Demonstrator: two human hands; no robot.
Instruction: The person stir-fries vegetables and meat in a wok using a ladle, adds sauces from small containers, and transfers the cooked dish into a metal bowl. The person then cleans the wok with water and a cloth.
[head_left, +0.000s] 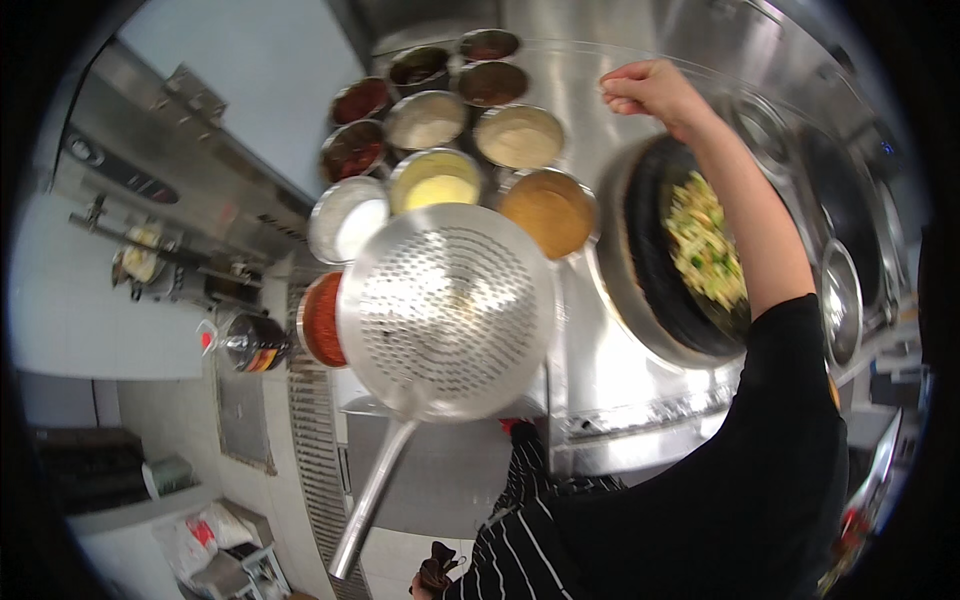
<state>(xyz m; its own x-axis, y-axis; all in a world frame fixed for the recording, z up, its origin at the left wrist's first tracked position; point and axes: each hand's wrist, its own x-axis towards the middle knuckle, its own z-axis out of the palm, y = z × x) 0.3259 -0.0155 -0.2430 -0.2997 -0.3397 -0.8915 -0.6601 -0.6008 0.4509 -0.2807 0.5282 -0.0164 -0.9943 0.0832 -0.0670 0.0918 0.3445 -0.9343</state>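
My right hand (646, 94) is over the steel stove top, past the rim of a black wok (646, 255). Its thumb and fingers are pinched together; whether a small bit is between them is too blurred to tell. Below my bare forearm, the wok holds chopped pale-green vegetables (705, 240), partly covered by the arm. At the bottom edge my left hand (421, 588), mostly cut off, grips a dark brown cloth (438, 566). A round perforated steel strainer (454, 311) lies across the seasoning containers, its handle (373, 499) pointing towards me.
Steel containers hold white powder (363, 227), yellow contents (441, 193), brown seasoning (547, 214) and red sauce (324, 319). Several others stand behind them. A bottle of dark liquid (255, 343) is at left. A steel bowl (840, 300) and another dark pan (840, 202) lie right of my arm.
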